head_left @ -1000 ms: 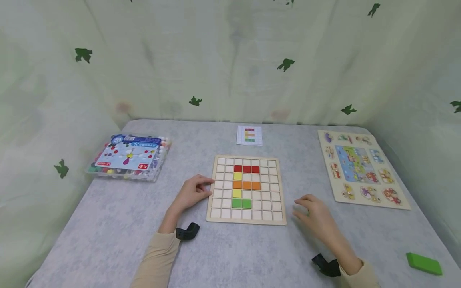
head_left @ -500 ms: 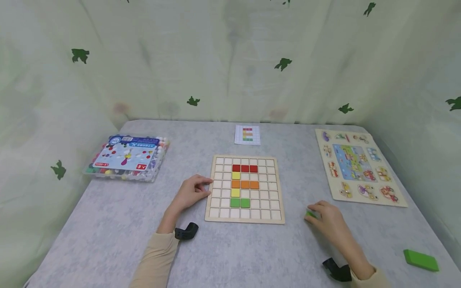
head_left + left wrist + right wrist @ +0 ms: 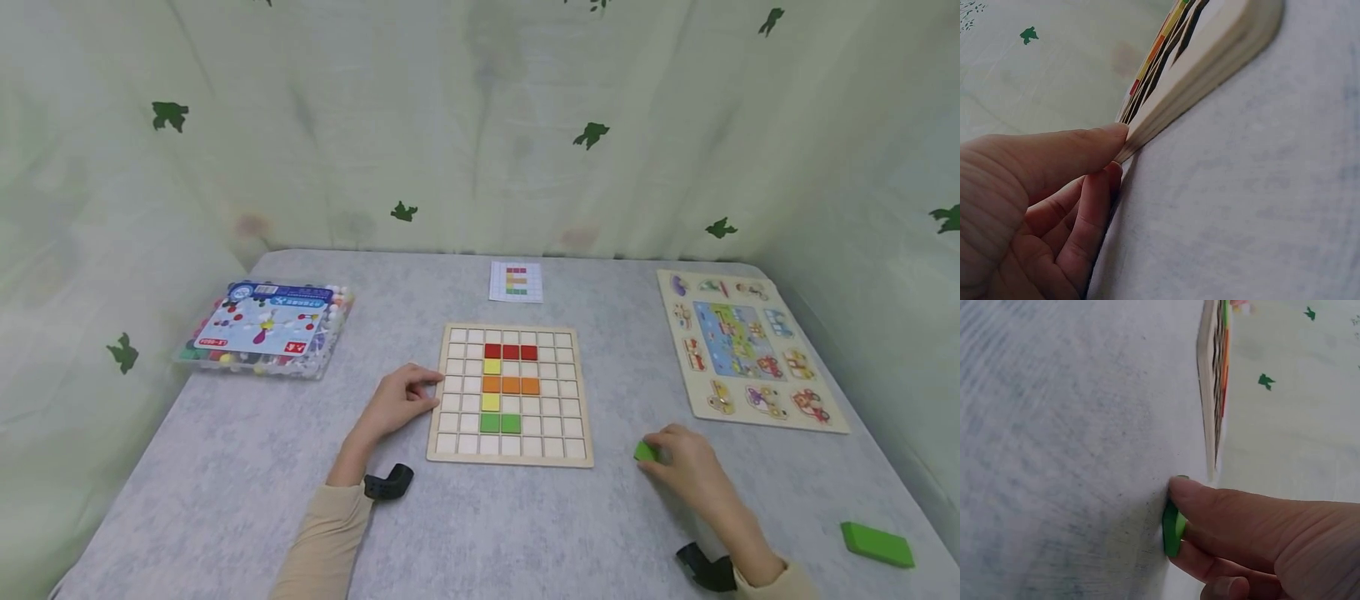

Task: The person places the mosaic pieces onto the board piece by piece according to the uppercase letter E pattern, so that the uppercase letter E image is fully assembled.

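Observation:
A wooden grid board [image 3: 510, 461] lies on the table, with red [image 3: 510, 352], yellow [image 3: 491, 367], orange [image 3: 511, 385] and green tiles [image 3: 499, 423] in its squares. At its left edge is my left hand [image 3: 397, 398], thumb and forefinger tips apart along the rim; in the left wrist view the thumb tip [image 3: 1116, 132] lies against the wooden side. To the right of the board, my right hand [image 3: 686, 462] pinches a small green tile [image 3: 645, 452] low over the table. The right wrist view shows this tile edge-on between thumb and fingers.
Behind the board lies a pattern card [image 3: 516, 282] with a coloured E-shaped figure. A clear plastic box of beads [image 3: 262, 321] stands at the left, a wooden picture puzzle [image 3: 750, 350] at the right. A green block [image 3: 877, 544] lies near the right front.
My right hand has moved right, away from the board, and lower toward the front; more of the green tile shows in its fingers. The left hand stays at the board's edge.

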A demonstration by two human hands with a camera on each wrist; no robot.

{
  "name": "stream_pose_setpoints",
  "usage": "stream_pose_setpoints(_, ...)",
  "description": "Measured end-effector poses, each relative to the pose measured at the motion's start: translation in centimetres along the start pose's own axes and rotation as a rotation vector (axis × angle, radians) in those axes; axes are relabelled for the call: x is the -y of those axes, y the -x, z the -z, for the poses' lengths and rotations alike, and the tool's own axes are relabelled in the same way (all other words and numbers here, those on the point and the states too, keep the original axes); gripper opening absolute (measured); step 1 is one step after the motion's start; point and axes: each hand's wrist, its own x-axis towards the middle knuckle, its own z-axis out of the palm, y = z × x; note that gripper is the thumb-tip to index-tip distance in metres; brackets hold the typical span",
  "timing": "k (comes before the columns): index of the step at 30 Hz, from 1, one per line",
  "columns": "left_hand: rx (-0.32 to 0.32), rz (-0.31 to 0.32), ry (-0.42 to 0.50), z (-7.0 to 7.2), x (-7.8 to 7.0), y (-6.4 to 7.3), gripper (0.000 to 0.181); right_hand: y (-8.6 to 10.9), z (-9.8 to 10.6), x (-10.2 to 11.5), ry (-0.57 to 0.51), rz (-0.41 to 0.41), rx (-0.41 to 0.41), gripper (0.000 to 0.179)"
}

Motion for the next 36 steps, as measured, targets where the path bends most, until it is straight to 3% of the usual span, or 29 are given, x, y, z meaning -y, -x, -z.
stream_pose_setpoints(11, 0.015, 0.006, -0.002, 0.0, -0.1, 0.2, 0.034, -1.2, -0.7, 2.2, 0.035, 0.021, 0.026, 0.026)
stream_pose_setpoints(20, 0.001, 0.015, -0.005, 0.0, -0.3, 0.2, 0.034, -3.5, -1.9, 6.4, 0.004, 0.178, 0.017, 0.027)
stream_pose_setpoints(23, 0.005, 0.005, -0.009, -0.1, -0.3, 0.1, 0.034, -4.1, -2.2, 7.6, -0.005, 0.198, 0.022, 0.026)
stream_pose_setpoints(36, -0.003, 0.026, -0.001, 0.0, -0.5, 0.2, 0.033, -5.9, -4.1, 10.0, -0.018, 0.303, 0.020, 0.022)
